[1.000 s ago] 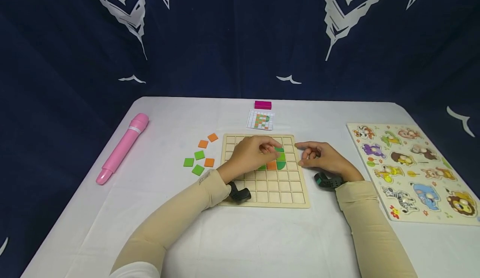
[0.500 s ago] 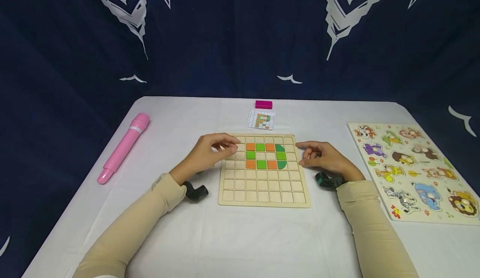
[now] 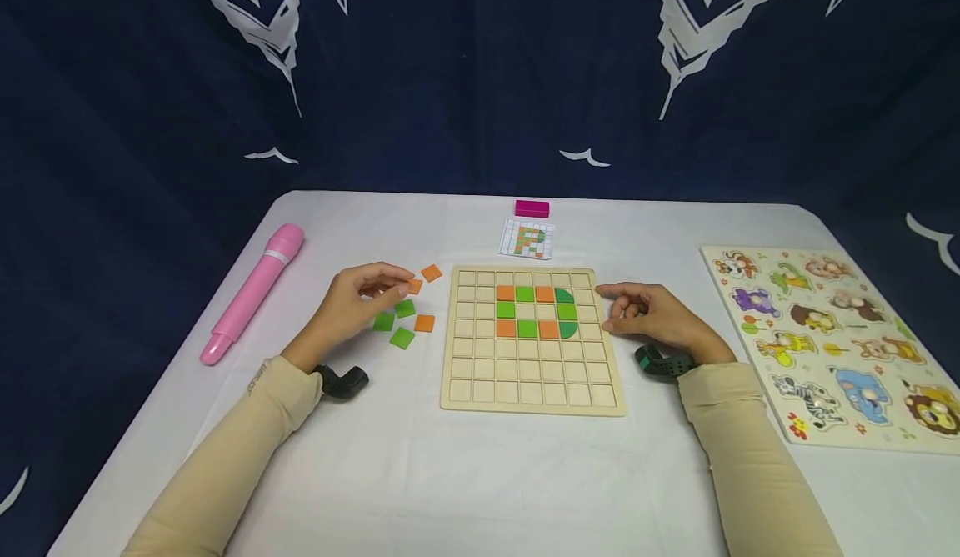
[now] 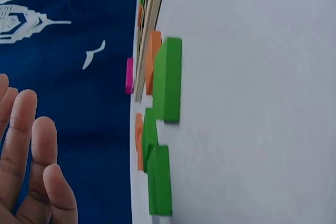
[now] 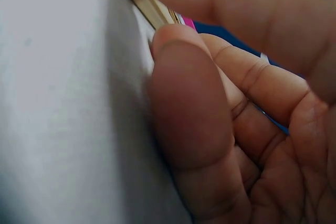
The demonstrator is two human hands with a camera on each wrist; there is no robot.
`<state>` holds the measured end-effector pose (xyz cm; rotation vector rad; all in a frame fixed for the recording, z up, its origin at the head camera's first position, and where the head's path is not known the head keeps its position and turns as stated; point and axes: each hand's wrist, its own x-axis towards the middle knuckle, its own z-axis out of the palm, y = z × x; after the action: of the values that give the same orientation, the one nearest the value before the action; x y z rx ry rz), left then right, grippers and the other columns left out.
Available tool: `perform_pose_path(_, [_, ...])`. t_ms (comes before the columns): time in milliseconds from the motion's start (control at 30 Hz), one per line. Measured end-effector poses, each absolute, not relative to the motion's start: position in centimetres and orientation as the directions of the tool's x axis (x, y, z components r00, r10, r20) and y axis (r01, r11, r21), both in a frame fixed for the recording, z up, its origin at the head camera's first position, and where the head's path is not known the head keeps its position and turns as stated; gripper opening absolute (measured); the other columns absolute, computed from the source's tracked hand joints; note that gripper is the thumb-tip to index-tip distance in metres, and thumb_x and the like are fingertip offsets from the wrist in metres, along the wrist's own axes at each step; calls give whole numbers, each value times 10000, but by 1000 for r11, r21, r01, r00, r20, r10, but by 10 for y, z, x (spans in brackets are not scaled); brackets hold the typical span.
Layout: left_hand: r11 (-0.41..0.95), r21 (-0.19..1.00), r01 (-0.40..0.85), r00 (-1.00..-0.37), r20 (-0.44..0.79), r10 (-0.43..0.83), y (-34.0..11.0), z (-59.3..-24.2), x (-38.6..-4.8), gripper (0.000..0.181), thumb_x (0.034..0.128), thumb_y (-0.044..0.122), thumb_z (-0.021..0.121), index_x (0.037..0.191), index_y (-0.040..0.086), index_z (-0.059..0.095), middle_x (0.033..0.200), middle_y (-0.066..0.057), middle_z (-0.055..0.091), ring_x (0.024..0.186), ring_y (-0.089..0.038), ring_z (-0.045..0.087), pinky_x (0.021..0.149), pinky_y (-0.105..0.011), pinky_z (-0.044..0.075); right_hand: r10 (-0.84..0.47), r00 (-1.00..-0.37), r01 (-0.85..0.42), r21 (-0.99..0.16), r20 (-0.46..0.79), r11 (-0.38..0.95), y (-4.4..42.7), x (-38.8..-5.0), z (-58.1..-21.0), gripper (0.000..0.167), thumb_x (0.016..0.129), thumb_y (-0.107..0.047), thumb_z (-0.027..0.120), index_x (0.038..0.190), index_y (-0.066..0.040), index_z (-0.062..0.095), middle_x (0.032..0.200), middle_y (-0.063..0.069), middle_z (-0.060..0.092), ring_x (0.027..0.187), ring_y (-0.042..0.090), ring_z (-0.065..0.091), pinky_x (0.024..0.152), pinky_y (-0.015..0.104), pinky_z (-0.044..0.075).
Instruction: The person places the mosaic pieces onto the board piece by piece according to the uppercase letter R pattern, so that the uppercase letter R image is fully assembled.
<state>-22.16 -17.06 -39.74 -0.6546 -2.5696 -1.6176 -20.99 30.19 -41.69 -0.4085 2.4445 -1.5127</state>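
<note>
My left hand (image 3: pixel 347 305) hovers at the loose square tiles left of the wooden grid board (image 3: pixel 517 390), fingers loosely bent. Its fingertips partly overlap an orange tile (image 3: pixel 416 288) in the head view. The left wrist view has its fingers (image 4: pixel 44 140) apart from the green tile (image 4: pixel 169 80) and the tiles behind it, with nothing between them. At the board's right edge, my right hand (image 3: pixel 651 317) rests with index finger and thumb against the rim. Green and orange squares and two rounded dark green pieces form a ring in the grid.
Behind the board lies a pattern card (image 3: pixel 527 239) with a coloured letter P, and beyond it a magenta block (image 3: pixel 532 208). A pink tube with a rounded head (image 3: pixel 251 294) lies to the left. An animal puzzle board (image 3: pixel 825 357) lies at the right.
My left hand has moved left, from over the grid to the loose tiles, uncovering the ring of pieces. My right hand stays at the board's edge.
</note>
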Motion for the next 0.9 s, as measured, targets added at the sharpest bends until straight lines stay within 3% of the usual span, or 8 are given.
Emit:
perform_pose_path(367, [484,795,366,-900,168,403,-202,-403,-231,263,1008,127,771,1242,8,787,1042,-75,792,921,-145,641,820,-223,502,-361,-931,-118,-900,-46,419,302,-210,-418,622,904,57,806,1452,181,539,926,66,643,730,103,510,670,215,452])
perform_pose_path(700, [604,742,292,-882,-36,470,-228,-400,-236,297,865,105,890,1125,-6,799,964,-48,729,848,-196,599,752,-242,493,-357,-933,-120,-895,-47,430,302,-210,-417,624,902,50,811,1451,177,542,919,52,640,732,102,508,667,213,449])
perform_pose_path(900, [645,701,304,-879,-55,474,-227,-405,-238,344,817,134,931,1115,18,806,974,-46,726,847,-198,593,753,-254,493,-359,-932,-127,-896,-38,425,303,-210,-418,621,899,58,811,1443,186,541,909,48,637,727,97,509,658,207,447])
